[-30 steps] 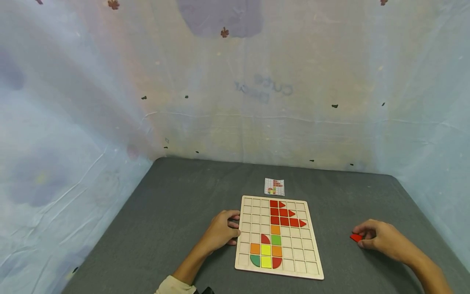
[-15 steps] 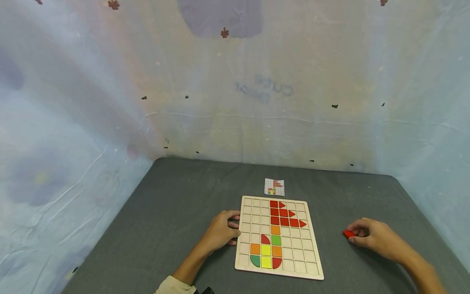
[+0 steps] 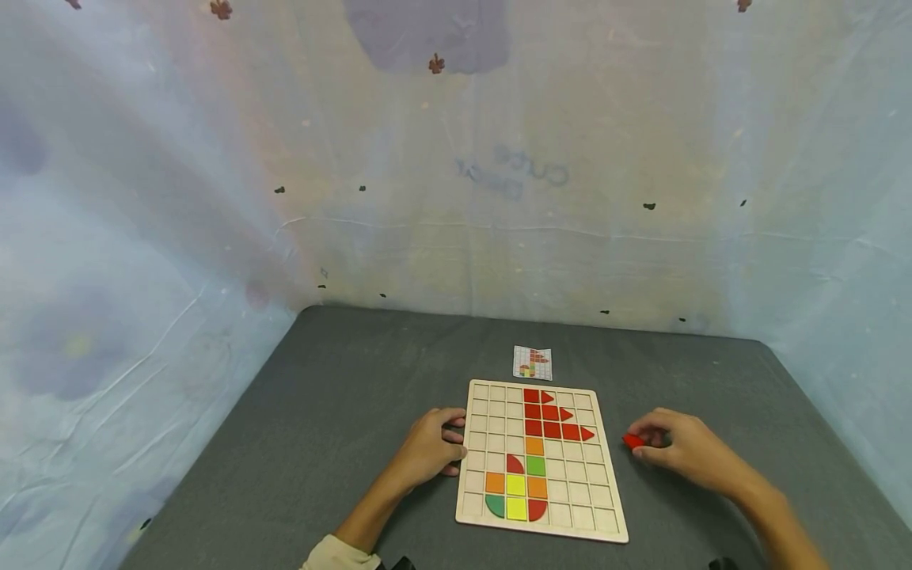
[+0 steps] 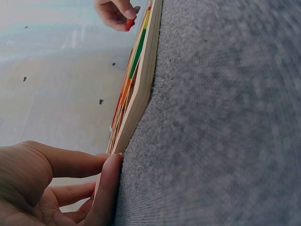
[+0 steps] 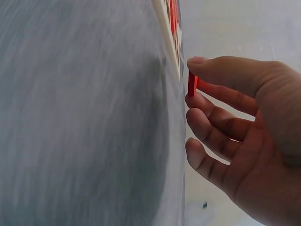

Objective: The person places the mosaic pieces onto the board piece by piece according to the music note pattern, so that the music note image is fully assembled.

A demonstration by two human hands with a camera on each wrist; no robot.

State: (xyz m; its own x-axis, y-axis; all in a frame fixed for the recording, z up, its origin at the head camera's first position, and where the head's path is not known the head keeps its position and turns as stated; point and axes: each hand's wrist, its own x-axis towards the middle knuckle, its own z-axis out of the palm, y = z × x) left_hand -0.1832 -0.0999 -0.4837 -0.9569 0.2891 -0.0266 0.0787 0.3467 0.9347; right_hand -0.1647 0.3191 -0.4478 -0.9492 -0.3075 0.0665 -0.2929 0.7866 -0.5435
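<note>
My right hand [image 3: 684, 447] pinches a small red wooden tile [image 3: 632, 441] between thumb and fingers, just right of the board. Seen edge-on in the right wrist view, the tile [image 5: 192, 84] sits between the thumb tip and a fingertip. A square wooden grid board [image 3: 570, 483] lies on the table with red, orange, yellow and green pieces [image 3: 516, 484] in several of its cells. Against the board's left edge rests my left hand [image 3: 431, 447], its fingers loosely bent. In the left wrist view its fingertips touch the board's rim [image 4: 136, 106].
A small printed pattern card [image 3: 532, 362] lies just beyond the board's far edge. Dark grey cloth covers the table [image 3: 370, 372]. A pale patterned curtain [image 3: 606, 158] hangs behind the table and along its sides.
My right hand has moved left with the red tile, from the table's right side to near the board's right edge. The left hand and the board have stayed in place.
</note>
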